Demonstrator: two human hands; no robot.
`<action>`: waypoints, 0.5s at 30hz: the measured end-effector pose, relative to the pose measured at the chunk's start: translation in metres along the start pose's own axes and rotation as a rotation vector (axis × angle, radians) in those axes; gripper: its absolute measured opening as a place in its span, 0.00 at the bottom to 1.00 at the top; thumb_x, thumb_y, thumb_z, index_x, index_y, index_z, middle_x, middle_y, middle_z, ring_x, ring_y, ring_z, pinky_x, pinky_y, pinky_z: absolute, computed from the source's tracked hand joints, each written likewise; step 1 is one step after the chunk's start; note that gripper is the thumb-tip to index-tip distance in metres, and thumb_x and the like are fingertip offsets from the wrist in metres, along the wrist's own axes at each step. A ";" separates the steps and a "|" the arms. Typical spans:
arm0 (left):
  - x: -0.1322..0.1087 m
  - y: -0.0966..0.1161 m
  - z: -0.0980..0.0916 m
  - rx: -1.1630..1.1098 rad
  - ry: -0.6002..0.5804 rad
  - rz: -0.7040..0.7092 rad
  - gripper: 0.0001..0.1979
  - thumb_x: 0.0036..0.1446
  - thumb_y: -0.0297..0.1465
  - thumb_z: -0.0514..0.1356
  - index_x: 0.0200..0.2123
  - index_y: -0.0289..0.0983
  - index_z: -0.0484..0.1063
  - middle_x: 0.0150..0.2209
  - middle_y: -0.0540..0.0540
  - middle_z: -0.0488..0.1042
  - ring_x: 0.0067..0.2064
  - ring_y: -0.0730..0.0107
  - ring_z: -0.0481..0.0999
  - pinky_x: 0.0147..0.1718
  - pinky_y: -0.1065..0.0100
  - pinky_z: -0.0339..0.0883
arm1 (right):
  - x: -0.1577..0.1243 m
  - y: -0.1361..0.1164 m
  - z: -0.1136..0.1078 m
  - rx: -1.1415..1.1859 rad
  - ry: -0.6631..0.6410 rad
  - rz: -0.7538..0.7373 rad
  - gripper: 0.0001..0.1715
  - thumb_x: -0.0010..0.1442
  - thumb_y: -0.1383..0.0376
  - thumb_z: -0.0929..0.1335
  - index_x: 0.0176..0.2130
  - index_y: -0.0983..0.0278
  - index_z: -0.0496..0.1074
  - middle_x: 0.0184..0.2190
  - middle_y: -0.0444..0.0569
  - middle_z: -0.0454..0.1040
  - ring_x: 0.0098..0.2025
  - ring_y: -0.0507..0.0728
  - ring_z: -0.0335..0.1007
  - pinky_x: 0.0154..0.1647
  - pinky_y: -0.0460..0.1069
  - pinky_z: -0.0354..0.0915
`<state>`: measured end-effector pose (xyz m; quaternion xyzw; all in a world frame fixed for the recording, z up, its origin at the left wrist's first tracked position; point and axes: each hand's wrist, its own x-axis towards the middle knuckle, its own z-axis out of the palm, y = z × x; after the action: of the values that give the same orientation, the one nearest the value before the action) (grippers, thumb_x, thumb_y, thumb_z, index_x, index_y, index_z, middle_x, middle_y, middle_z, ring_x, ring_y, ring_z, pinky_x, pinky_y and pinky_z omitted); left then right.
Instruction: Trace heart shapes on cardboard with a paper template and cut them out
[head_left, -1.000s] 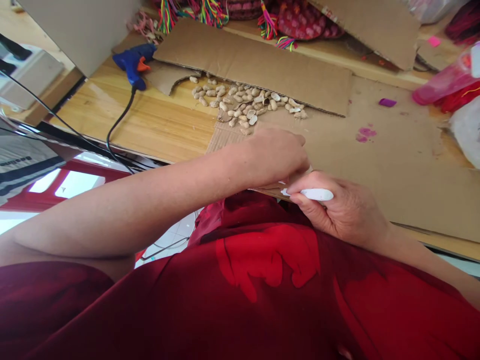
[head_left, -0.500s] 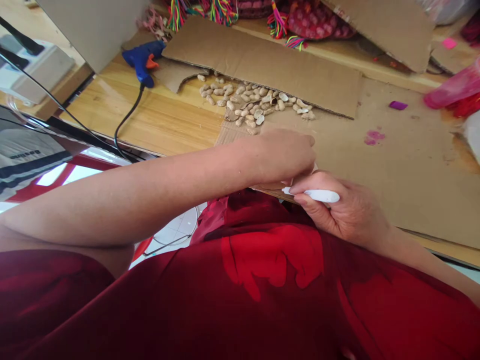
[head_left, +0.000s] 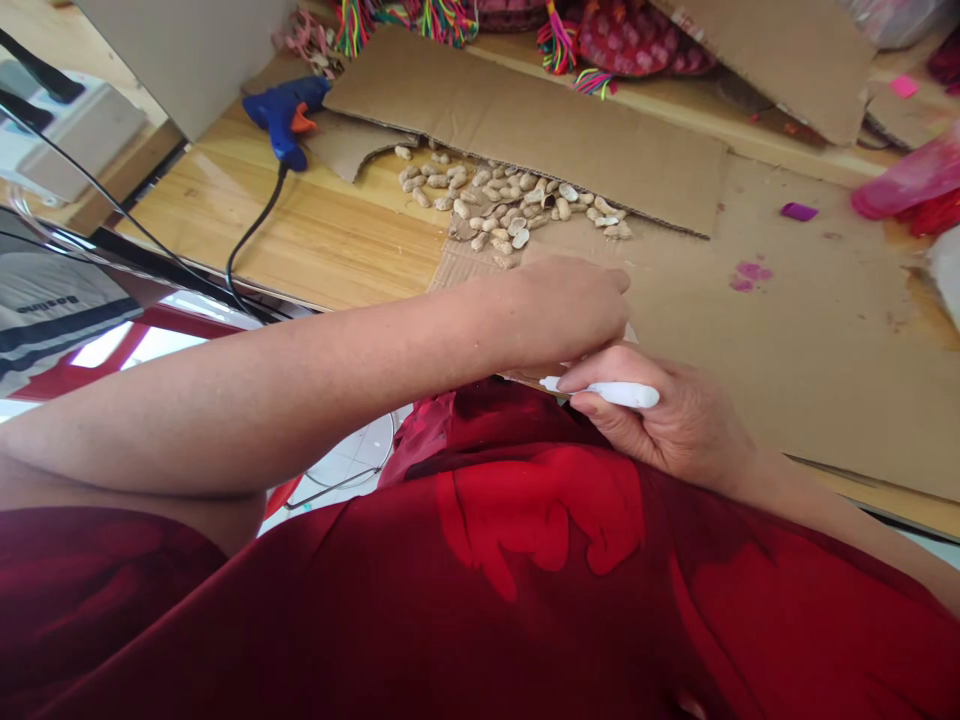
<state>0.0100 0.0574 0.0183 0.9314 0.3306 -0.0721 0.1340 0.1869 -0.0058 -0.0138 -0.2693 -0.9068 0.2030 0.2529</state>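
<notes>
My right hand (head_left: 675,415) is closed around a slim white tube with a narrow tip (head_left: 626,394), pinched between thumb and fingers. The tube lies nearly level, its tip pointing left, just above the table's front edge. My left hand (head_left: 574,308) is curled right against the right hand's fingertips. Its own fingertips are turned away, and only a small pale edge shows between the hands, so what it holds is hidden. Behind the left hand, a heap of peanuts in shells (head_left: 517,205) lies on cardboard and wood, some of the shells split.
A flat cardboard strip (head_left: 525,125) lies behind the peanuts. At the left are a blue glue gun (head_left: 281,115) with a black cord and a white power strip (head_left: 82,140). Cardboard sheeting (head_left: 825,370) covers the right side, with a purple scrap (head_left: 799,211) and a pink bottle (head_left: 904,180).
My right hand has shifted a little left with the white tube, closer under the left hand. My left hand stays almost in place, still curled.
</notes>
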 end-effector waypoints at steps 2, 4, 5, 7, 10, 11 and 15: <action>0.001 -0.002 0.002 0.042 0.025 0.055 0.15 0.59 0.28 0.60 0.46 0.42 0.84 0.50 0.40 0.75 0.43 0.57 0.78 0.33 0.63 0.57 | -0.002 0.001 -0.005 -0.038 0.012 0.002 0.06 0.76 0.62 0.63 0.43 0.58 0.68 0.35 0.42 0.77 0.36 0.51 0.75 0.39 0.45 0.70; 0.001 -0.002 0.003 0.047 0.029 0.055 0.15 0.60 0.29 0.61 0.47 0.42 0.84 0.50 0.41 0.75 0.44 0.58 0.77 0.34 0.64 0.57 | -0.005 0.001 -0.010 -0.092 0.026 0.001 0.06 0.76 0.62 0.63 0.43 0.58 0.67 0.35 0.42 0.78 0.36 0.50 0.76 0.39 0.45 0.70; 0.001 -0.002 0.002 0.042 0.027 0.045 0.15 0.60 0.29 0.61 0.47 0.42 0.84 0.50 0.41 0.75 0.44 0.58 0.77 0.34 0.64 0.57 | -0.007 0.001 -0.011 -0.118 0.032 -0.007 0.06 0.76 0.62 0.63 0.43 0.58 0.67 0.35 0.42 0.78 0.36 0.51 0.76 0.38 0.45 0.70; 0.000 -0.001 0.000 0.047 0.006 0.022 0.16 0.61 0.29 0.61 0.49 0.43 0.83 0.49 0.42 0.75 0.45 0.58 0.77 0.34 0.65 0.57 | -0.009 0.000 -0.014 -0.155 0.025 -0.016 0.06 0.76 0.61 0.63 0.43 0.57 0.67 0.35 0.42 0.79 0.36 0.51 0.77 0.37 0.45 0.70; -0.002 0.002 -0.006 0.055 -0.034 0.000 0.18 0.61 0.27 0.61 0.53 0.44 0.82 0.50 0.42 0.75 0.45 0.59 0.76 0.35 0.65 0.57 | -0.009 -0.002 -0.013 -0.168 0.018 -0.023 0.07 0.76 0.60 0.62 0.42 0.57 0.67 0.34 0.42 0.79 0.35 0.52 0.77 0.36 0.46 0.71; -0.003 0.002 -0.007 0.050 -0.041 0.003 0.19 0.62 0.27 0.61 0.53 0.45 0.82 0.50 0.43 0.74 0.45 0.60 0.76 0.35 0.65 0.57 | -0.009 -0.003 -0.013 -0.163 0.021 -0.022 0.08 0.76 0.60 0.63 0.42 0.57 0.67 0.34 0.42 0.79 0.34 0.52 0.77 0.36 0.46 0.71; -0.006 0.001 -0.009 0.006 -0.044 0.037 0.18 0.64 0.28 0.60 0.52 0.49 0.83 0.53 0.43 0.73 0.42 0.62 0.76 0.36 0.64 0.57 | -0.007 -0.003 -0.009 -0.119 0.013 -0.008 0.07 0.76 0.61 0.63 0.42 0.57 0.67 0.34 0.42 0.78 0.35 0.52 0.76 0.35 0.46 0.70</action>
<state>0.0066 0.0557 0.0284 0.9360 0.3098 -0.0909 0.1399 0.1959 -0.0099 -0.0074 -0.2817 -0.9166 0.1457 0.2433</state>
